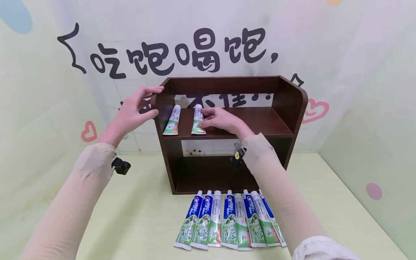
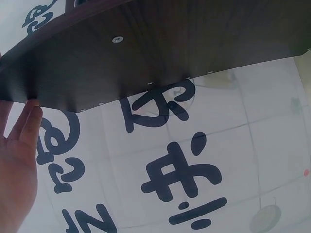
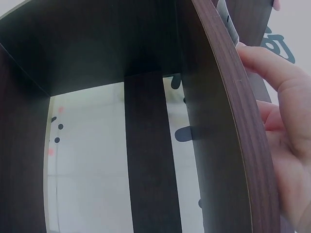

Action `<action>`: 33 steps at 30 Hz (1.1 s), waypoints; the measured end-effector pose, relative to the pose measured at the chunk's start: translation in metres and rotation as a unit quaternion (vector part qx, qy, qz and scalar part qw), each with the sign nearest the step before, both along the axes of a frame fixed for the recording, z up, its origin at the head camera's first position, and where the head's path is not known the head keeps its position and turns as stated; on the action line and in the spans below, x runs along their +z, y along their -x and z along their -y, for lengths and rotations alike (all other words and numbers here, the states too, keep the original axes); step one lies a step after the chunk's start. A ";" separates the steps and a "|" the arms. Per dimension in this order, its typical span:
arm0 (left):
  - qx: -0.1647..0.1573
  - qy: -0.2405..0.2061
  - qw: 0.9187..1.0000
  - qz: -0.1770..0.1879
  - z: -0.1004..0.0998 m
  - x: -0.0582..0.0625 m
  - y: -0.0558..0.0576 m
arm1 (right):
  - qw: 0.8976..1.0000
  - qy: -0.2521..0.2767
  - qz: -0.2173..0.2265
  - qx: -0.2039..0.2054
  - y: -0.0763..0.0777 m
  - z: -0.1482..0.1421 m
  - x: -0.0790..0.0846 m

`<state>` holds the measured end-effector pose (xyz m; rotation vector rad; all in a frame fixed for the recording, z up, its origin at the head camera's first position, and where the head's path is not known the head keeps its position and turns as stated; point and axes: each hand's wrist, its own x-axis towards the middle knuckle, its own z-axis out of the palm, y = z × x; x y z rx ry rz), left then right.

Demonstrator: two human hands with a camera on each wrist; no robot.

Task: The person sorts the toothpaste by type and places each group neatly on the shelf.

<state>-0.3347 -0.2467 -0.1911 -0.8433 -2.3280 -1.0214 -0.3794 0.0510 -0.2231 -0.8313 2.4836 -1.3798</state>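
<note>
On the upper level of a dark brown two-tier shelf [image 1: 256,122], my right hand [image 1: 222,120] holds a white and green toothpaste tube [image 1: 196,126] near its right side. The tube leans back with its cap up. To its left another similar toothpaste tube leans inside the shelf. My left hand [image 1: 133,110] grips the shelf's left side panel [image 2: 160,53], with thumb and fingers at its edges. In the right wrist view, the board hides most of the held tube; the thumb and fingers [image 3: 272,65] show beside it.
In front of the shelf, a row of several toothpaste tubes [image 1: 229,220], blue-green and white-green, lies on the pale table [image 1: 136,216]. The right forearm covers part of the row's right end. Behind stands a printed wall sheet [image 1: 130,32].
</note>
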 end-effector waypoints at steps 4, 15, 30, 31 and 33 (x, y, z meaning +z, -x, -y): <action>0.001 0.005 1.000 -0.003 0.001 -0.001 0.000 | 1.000 0.002 -0.005 -0.004 0.000 0.001 -0.002; -0.003 0.003 1.000 -0.003 -0.001 -0.001 0.000 | 0.998 0.046 -0.027 -0.036 -0.005 0.001 -0.007; 0.002 0.003 1.000 -0.005 -0.001 -0.002 0.001 | 0.973 0.135 -0.183 -0.039 -0.063 -0.021 -0.011; 0.001 0.003 1.000 -0.006 -0.001 -0.002 0.001 | 0.972 0.133 -0.191 -0.039 -0.068 -0.025 -0.012; 0.000 0.003 1.000 -0.005 -0.002 -0.002 0.001 | 0.969 0.132 -0.206 -0.039 -0.077 -0.032 -0.015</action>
